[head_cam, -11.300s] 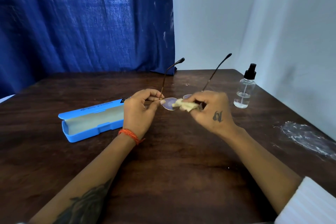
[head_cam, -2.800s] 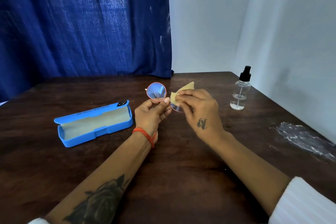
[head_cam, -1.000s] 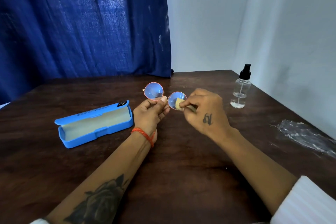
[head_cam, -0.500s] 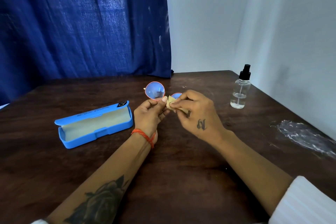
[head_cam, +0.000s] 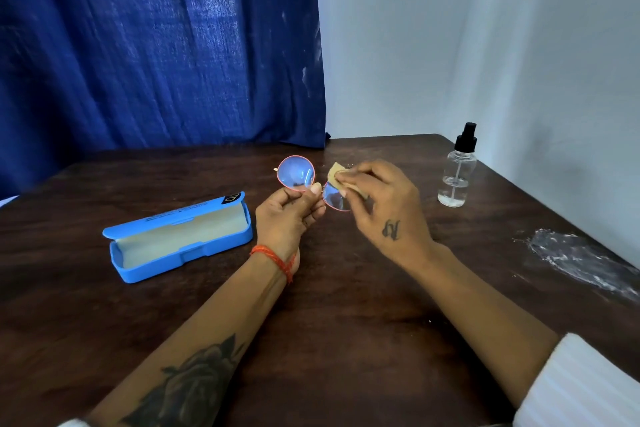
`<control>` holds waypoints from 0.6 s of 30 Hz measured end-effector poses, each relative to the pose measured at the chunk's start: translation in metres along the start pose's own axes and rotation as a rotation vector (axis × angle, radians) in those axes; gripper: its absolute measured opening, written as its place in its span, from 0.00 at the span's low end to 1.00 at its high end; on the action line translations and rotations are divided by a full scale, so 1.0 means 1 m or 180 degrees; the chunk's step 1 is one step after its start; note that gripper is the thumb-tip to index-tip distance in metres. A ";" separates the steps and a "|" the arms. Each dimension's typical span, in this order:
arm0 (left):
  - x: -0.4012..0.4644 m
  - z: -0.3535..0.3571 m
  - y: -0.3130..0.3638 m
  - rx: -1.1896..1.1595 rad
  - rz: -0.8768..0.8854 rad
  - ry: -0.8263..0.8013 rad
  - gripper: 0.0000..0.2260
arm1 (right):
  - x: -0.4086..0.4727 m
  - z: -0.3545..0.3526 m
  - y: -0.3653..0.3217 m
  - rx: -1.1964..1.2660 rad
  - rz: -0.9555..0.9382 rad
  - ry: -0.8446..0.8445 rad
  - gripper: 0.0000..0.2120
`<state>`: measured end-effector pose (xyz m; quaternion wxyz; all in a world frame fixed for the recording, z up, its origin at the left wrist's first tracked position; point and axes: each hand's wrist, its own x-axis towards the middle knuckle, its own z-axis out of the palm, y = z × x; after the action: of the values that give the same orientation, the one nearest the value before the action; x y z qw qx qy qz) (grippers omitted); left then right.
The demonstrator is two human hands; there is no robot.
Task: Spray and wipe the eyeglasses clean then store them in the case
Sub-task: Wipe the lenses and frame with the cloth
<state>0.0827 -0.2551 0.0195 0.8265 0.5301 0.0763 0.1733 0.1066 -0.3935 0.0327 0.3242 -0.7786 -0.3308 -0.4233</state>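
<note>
Round eyeglasses (head_cam: pixel 295 173) with a thin pink rim and bluish lenses are held upright above the table's middle. My left hand (head_cam: pixel 289 218) pinches them at the bridge from below. My right hand (head_cam: pixel 384 208) presses a small yellow cloth (head_cam: pixel 337 175) against the top of the right lens, which it partly covers. A blue glasses case (head_cam: pixel 180 236) lies open to the left, its pale lining showing and nothing inside. A clear spray bottle (head_cam: pixel 457 170) with a black pump stands to the right.
The dark wooden table (head_cam: pixel 346 322) has a shiny wet or plastic-looking patch (head_cam: pixel 575 256) near its right edge. A blue curtain (head_cam: pixel 156 45) hangs behind the table, and white walls close the back right corner.
Over the last second my right hand has shifted the cloth from the lens centre up to its top edge. The glasses stay in my left hand, tilted slightly.
</note>
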 end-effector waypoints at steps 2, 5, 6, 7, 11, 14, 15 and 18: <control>0.000 -0.001 0.000 -0.0051 0.0003 -0.0003 0.01 | -0.002 0.002 -0.002 0.0153 -0.0137 -0.0173 0.08; 0.001 -0.001 0.001 -0.0065 0.0034 -0.0053 0.01 | -0.004 0.001 -0.003 0.0328 -0.0224 -0.0414 0.07; 0.000 -0.001 0.001 -0.0062 0.0047 -0.0052 0.02 | -0.004 -0.001 -0.002 0.0341 -0.0220 -0.0473 0.08; 0.000 -0.001 0.001 -0.0056 0.0055 -0.0030 0.02 | -0.003 -0.003 -0.001 0.0348 -0.0175 -0.0493 0.08; 0.002 -0.002 0.003 -0.0020 0.0161 -0.0036 0.03 | 0.005 -0.011 0.001 0.0457 0.0613 0.0044 0.07; 0.001 -0.001 0.005 0.0165 0.0231 -0.0313 0.01 | 0.011 -0.015 0.003 0.1214 0.1849 0.0160 0.08; 0.001 -0.001 0.005 0.0235 0.0219 -0.0413 0.00 | 0.013 -0.015 0.003 0.1674 0.2258 0.0026 0.10; 0.001 0.000 0.006 0.0389 0.0109 -0.0523 0.01 | 0.015 -0.014 0.002 0.2525 0.2876 -0.0419 0.11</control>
<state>0.0824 -0.2528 0.0250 0.7930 0.5932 0.0096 0.1384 0.1085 -0.4019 0.0509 0.7164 -0.6863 -0.1194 -0.0390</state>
